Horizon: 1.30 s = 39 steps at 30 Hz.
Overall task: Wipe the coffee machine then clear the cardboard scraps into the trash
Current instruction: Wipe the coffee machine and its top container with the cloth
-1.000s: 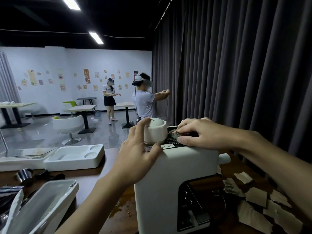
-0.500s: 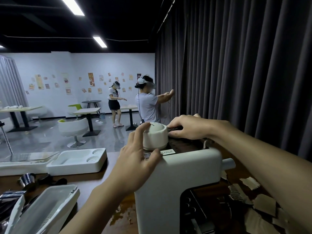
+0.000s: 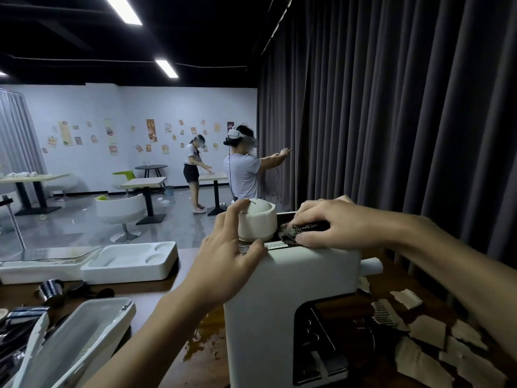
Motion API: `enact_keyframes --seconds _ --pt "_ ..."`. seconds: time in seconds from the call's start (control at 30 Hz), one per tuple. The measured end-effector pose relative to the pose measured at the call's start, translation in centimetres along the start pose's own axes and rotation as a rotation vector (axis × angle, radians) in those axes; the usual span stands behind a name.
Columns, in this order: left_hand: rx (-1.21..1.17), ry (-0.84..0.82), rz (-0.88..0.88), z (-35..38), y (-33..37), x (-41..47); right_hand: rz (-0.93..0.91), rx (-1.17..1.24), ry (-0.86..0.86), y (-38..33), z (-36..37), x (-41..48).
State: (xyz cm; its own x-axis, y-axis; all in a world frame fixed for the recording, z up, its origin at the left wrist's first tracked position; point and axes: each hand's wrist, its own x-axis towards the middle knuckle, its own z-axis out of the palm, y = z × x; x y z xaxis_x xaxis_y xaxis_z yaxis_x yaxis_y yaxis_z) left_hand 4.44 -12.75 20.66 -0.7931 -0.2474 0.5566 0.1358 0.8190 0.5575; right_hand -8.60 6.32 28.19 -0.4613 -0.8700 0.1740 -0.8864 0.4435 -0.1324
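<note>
Coffee machine (image 3: 260, 317) upright on table (image 3: 145, 291), near front edge. Left grip (image 3: 223, 264) spread, fingers braced against white cap (image 3: 257, 222) on machine top. Right grip (image 3: 333, 222) curled round dark cloth (image 3: 293, 233), pressing it on top beside cap. Cardboard scraps (image 3: 428, 331) scattered toward table's right edge.

Past your left hand (image 3: 226, 267) the room opens onto a glossy grey floor (image 3: 70, 228). On it stand a white tub chair (image 3: 120, 210), light-topped tables on black pedestals (image 3: 144, 181), a round black table (image 3: 151, 166) and a green chair (image 3: 123, 175), all in front of a white far wall (image 3: 126, 102) dotted with small posters. Behind and above your right hand (image 3: 333, 222) a dark grey curtain (image 3: 391, 121) hangs in deep folds from the black ceiling (image 3: 70, 51). Long strip lights (image 3: 166, 68) glow high above your left hand, and a paler curtain (image 3: 16, 135) hangs far out to its left.
</note>
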Motion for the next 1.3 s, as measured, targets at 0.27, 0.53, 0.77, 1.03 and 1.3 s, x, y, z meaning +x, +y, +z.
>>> enact_keyframes --seconds 0.27,0.53,0.77,1.03,1.3 --pt "0.0 -0.015 -0.01 0.0 0.0 0.0 -0.003 0.052 0.039 -0.3 0.2 -1.5" --pt "-0.005 -0.011 0.013 0.1 -0.4 0.1 0.132 -0.01 0.091 0.8 1.2 4.3" --pt "-0.042 -0.013 0.035 0.2 -0.8 0.2 0.187 -0.086 0.08 1.0 1.7 7.5" --pt "-0.229 -0.255 0.027 -2.4 -1.9 0.3 0.167 -0.119 0.093 -0.7 1.3 4.6" --pt "-0.085 -0.689 0.09 -7.0 -3.8 3.1 0.117 -0.047 0.389 -3.4 3.6 -2.6"
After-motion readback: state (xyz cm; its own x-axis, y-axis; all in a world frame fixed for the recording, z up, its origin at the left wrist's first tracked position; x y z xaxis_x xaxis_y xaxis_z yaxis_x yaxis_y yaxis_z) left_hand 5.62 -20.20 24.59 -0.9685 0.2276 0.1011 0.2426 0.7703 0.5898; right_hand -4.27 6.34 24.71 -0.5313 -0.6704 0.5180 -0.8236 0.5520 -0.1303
